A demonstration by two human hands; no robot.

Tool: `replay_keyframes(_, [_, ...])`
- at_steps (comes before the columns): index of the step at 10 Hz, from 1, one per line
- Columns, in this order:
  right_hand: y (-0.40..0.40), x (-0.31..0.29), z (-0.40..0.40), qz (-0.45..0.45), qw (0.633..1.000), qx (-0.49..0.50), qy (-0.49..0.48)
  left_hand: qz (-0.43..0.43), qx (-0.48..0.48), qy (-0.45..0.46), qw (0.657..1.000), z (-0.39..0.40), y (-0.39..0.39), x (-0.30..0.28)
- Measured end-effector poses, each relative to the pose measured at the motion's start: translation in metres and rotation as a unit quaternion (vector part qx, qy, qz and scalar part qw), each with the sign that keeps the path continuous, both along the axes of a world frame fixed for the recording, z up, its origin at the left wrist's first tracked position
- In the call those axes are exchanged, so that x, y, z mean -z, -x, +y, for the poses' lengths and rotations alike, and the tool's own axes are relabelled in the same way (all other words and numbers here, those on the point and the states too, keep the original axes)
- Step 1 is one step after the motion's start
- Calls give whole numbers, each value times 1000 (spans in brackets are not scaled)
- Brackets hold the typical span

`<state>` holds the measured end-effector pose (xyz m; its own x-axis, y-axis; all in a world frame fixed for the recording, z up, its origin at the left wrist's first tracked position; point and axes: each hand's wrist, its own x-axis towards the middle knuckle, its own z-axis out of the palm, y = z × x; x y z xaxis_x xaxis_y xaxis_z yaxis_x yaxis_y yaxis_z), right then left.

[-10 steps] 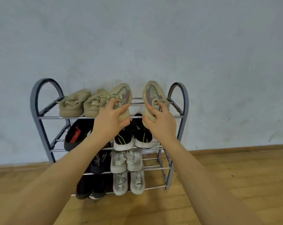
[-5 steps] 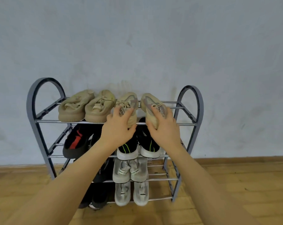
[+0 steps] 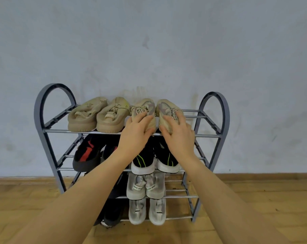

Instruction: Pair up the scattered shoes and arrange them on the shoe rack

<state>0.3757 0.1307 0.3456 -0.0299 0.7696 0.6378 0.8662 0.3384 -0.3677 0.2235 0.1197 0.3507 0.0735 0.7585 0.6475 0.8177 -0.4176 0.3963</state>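
We hold a beige sneaker in each hand on the top shelf of the grey shoe rack (image 3: pixel 43 120). Our left hand (image 3: pixel 135 136) closes its grip over the left sneaker (image 3: pixel 144 107); our right hand (image 3: pixel 180 136) clasps the right sneaker (image 3: pixel 166 110). The two lie touching, toes toward the far wall, just right of a tan pair (image 3: pixel 99 115). Lower shelves carry more pairs.

Beige sneaker pair (image 3: pixel 156 111) rests side by side (toes rearward) atop the rack (image 3: pixel 43 110).
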Motion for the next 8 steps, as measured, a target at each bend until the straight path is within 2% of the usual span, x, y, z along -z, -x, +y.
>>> replay_keyframes(3, [2,8,-5,0,1000,-13,15,14,34,34,999,0,7,8])
replay_keyframes(4, [4,4,-5,-5,999,-6,39,36,23,55,998,-1,5,3])
replay_keyframes(6, [3,3,-11,-19,999,9,43,121,-43,8,992,-13,10,9])
replay_keyframes(7, [2,-2,-10,-7,1000,3,13,94,-39,-36,994,-7,19,5])
replay_keyframes(8, [0,-22,-10,37,999,-15,5,67,-19,-34,997,-4,35,-16])
